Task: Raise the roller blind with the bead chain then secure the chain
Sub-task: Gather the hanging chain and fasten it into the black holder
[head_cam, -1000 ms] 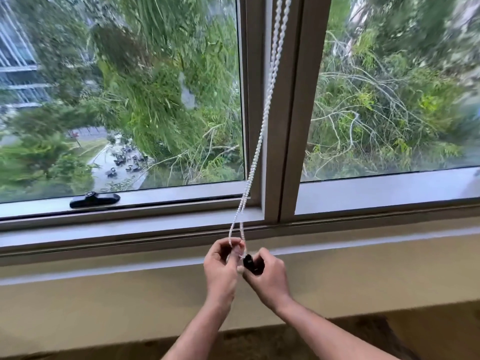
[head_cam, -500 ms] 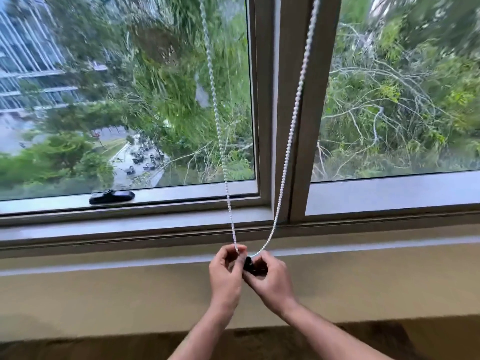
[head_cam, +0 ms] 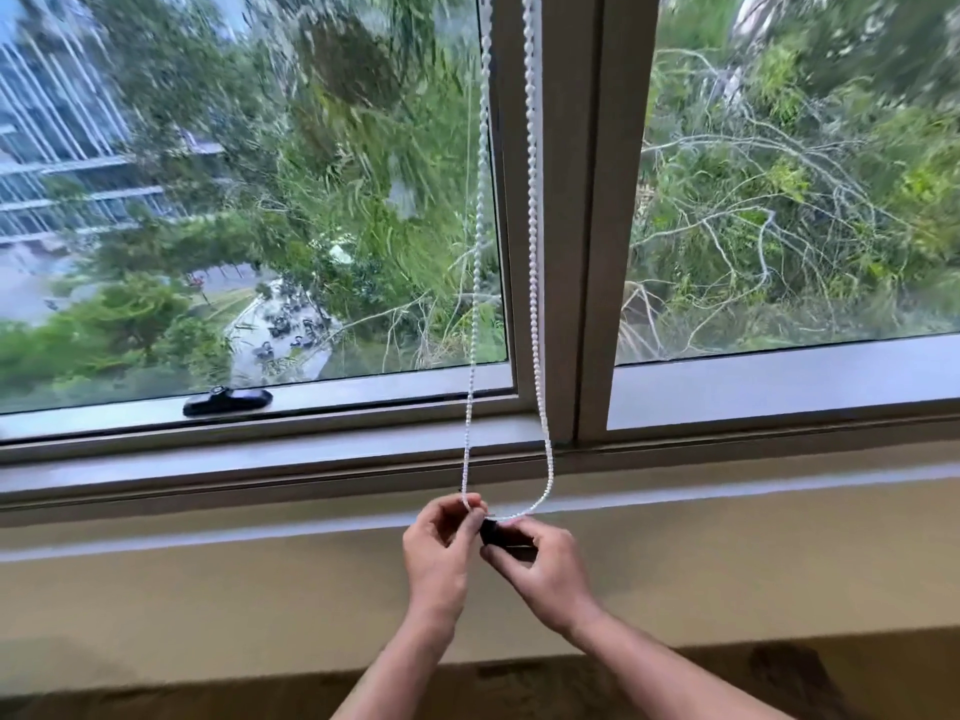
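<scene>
Below the sill, both hands (head_cam: 441,558) pinch the white beaded chain (head_cam: 532,200).

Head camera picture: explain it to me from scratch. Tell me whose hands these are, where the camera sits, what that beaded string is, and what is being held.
There is no machine here: a person works with two bare hands, and the single camera is worn on their head, looking forward and down, so the arms reach in from the bottom edge.

They stand at a grey metal-framed window with trees outside. The long white bead chain is the loop that raises a roller blind; the blind itself is out of view. Two strands hang down and meet in a curve just above the hands.

The left hand pinches the left strand at its lower end. The right hand grips a small black clip-like piece where the loop's other end arrives; its exact shape is mostly hidden.

The black window handle lies on the left pane's lower frame.
</scene>
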`<state>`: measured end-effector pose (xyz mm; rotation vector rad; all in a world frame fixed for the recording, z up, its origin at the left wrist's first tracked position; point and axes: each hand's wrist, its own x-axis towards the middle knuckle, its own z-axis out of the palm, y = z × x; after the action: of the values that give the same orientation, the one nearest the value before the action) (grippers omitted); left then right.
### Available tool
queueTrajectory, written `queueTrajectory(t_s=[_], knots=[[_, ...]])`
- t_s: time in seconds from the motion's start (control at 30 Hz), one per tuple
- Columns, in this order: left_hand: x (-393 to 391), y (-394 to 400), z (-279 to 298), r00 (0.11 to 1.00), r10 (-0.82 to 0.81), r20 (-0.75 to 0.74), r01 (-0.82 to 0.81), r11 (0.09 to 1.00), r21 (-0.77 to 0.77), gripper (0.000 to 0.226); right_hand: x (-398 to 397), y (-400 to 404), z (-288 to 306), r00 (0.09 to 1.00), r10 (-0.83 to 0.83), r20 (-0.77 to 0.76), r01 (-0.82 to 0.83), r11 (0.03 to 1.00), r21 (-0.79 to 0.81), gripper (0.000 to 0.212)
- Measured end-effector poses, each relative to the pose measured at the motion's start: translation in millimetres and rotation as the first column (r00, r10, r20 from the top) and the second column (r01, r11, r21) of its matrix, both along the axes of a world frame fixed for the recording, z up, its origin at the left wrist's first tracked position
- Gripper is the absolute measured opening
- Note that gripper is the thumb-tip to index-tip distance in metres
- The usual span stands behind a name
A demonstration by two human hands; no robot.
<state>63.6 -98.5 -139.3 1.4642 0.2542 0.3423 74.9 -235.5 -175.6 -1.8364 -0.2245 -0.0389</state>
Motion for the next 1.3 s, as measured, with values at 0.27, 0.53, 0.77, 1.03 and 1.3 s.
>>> queueTrajectory(t_s=[0.27, 0.53, 0.77, 1.03, 1.3], knots=[[-2.5, 1.0, -2.4, 1.000, -0.026, 0.006, 0.026, 1.000, 0.013, 0.014, 0.9, 0.4, -1.0, 1.000, -0.023, 0.008, 0.022, 0.998, 0.061, 0.014], [-2.3, 4.8, -3.4, 0.997, -0.069, 0.030, 0.065, 0.992, 0.106, 0.020, 2.0, 6.7, -4.1, 1.000, -0.003, 0.031, 0.000, 0.995, 0.100, 0.024], [0.5, 4.5, 1.5, 0.998, -0.055, 0.030, 0.057, 0.997, -0.060, 0.038, 10.8, 9.0, 3.3, 0.998, -0.018, 0.068, 0.011, 0.995, 0.102, 0.025], [4.5, 1.4, -0.3, 0.997, -0.073, 0.004, 0.072, 0.988, -0.139, 0.040, 13.0, 9.6, 2.4, 0.995, -0.027, 0.100, 0.019, 0.996, 0.086, 0.033], [1.8, -11.0, 1.1, 0.956, -0.216, -0.200, 0.177, 0.964, -0.197, 0.026, 12.6, 9.3, 2.9, 0.988, -0.036, 0.149, 0.034, 0.999, 0.016, 0.020]])
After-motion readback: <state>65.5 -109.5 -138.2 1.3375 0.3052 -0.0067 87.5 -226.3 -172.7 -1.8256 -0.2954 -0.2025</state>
